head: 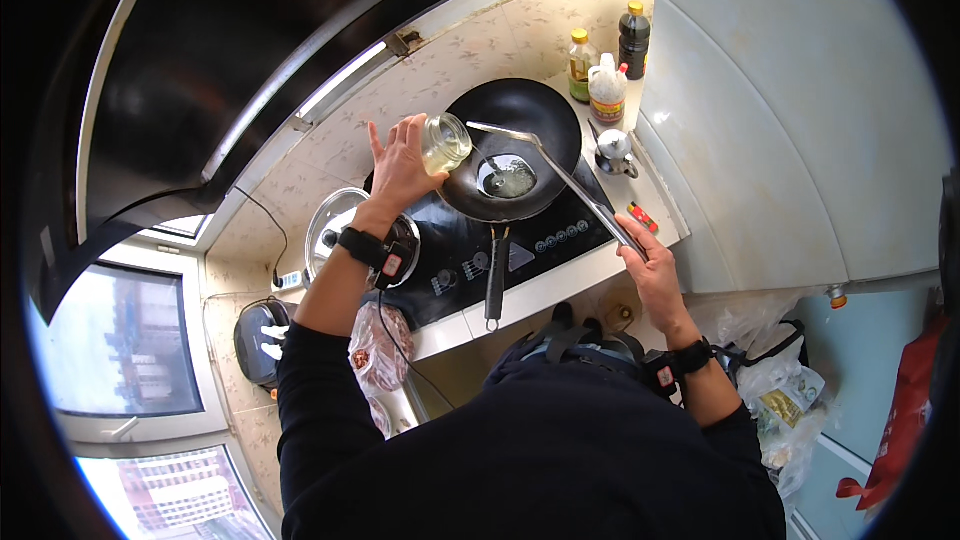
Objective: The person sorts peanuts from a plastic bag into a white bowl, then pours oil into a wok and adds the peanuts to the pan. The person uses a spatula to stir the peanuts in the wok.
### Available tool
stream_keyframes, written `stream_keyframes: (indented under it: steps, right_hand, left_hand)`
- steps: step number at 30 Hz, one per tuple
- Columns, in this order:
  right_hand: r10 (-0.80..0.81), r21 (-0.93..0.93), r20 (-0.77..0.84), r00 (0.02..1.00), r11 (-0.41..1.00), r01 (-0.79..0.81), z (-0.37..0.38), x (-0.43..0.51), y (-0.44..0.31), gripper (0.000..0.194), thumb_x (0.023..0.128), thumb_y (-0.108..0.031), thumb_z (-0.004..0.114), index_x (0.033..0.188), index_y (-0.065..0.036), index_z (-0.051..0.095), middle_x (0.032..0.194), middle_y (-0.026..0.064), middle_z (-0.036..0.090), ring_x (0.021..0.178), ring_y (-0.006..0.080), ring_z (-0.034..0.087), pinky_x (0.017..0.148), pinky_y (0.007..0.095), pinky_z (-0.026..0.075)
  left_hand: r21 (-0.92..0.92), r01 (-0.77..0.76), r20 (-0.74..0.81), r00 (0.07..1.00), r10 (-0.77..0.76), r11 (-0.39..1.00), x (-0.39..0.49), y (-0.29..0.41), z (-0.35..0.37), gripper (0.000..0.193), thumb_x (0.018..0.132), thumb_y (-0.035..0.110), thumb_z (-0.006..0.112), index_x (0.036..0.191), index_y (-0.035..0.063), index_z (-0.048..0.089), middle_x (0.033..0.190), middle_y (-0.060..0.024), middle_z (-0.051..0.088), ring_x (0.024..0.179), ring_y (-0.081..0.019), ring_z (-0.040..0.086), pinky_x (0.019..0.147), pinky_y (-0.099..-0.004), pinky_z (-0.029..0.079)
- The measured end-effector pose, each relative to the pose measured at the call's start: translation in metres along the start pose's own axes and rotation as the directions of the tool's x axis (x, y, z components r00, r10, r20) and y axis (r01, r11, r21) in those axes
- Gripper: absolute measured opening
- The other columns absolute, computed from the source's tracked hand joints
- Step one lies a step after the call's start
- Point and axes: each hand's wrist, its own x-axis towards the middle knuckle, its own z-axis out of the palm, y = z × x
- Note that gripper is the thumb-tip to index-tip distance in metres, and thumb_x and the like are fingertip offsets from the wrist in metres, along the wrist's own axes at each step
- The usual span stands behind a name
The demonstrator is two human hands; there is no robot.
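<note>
My left hand (401,167) grips a glass jar (445,142), tipped over the left rim of a black wok (544,120). A thin stream of clear yellowish liquid runs from its mouth into a small pool (508,177) at the wok's bottom. My right hand (646,261) holds the handle of a metal spatula (568,178), whose head hangs above the wok near the jar's mouth. The wok rests on a black glass cooktop (420,304), its black handle pointing toward me.
A pot with a glass lid (330,221) stands left of the wok. Two bottles (634,41) (580,64), a white jug (607,94), a metal cruet (615,154) and a red lighter (643,217) are at the right. A plastic bag of food (381,345) lies at the near left.
</note>
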Motion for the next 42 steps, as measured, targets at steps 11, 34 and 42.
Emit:
stream_keyframes:
  steps: [11, 34, 42]
  right_hand:
    - [0.045, 0.032, 0.086, 0.995, 0.998, -0.048, -0.023, -0.015, -0.002, 0.044, 0.095, -0.004, 0.058, 0.139, -0.004, 0.063, 0.096, -0.0004, 0.066, 0.085, 0.0054, 0.056, 0.078, 0.0216, 0.047]
    - [-0.36, -0.657, 0.316, 0.878, 0.584, 0.476, 0.04, 0.1, 0.044, 0.043, 0.095, -0.003, 0.058, 0.138, -0.004, 0.06, 0.119, 0.021, 0.064, 0.109, 0.0391, 0.063, 0.095, 0.0452, 0.05]
    - [-0.346, -0.682, 0.345, 0.873, 0.546, 0.486, 0.05, 0.107, 0.074, 0.047, 0.095, -0.004, 0.056, 0.142, -0.002, 0.056, 0.133, 0.0207, 0.062, 0.122, 0.0371, 0.061, 0.105, 0.0437, 0.046]
  left_hand:
    - [-0.177, 0.155, -0.088, 0.981, -0.173, 0.972, -0.014, 0.007, 0.011, 0.1, 0.065, 0.032, 0.091, 0.147, 0.0091, 0.038, 0.142, -0.0137, 0.053, 0.14, -0.034, 0.045, 0.122, -0.0672, 0.003]
    - [-0.998, -0.027, 0.027, 0.694, -0.719, -0.063, -0.252, 0.051, -0.021, 0.086, 0.083, 0.014, 0.086, 0.15, 0.0011, 0.035, 0.141, -0.0116, 0.053, 0.132, -0.0213, 0.051, 0.114, -0.0375, 0.04]
    - [-0.982, 0.178, 0.002, 0.308, -0.951, 0.056, -0.437, 0.03, -0.06, 0.088, 0.077, 0.02, 0.089, 0.146, 0.0023, 0.037, 0.138, -0.0133, 0.053, 0.129, -0.0234, 0.054, 0.11, -0.0382, 0.045]
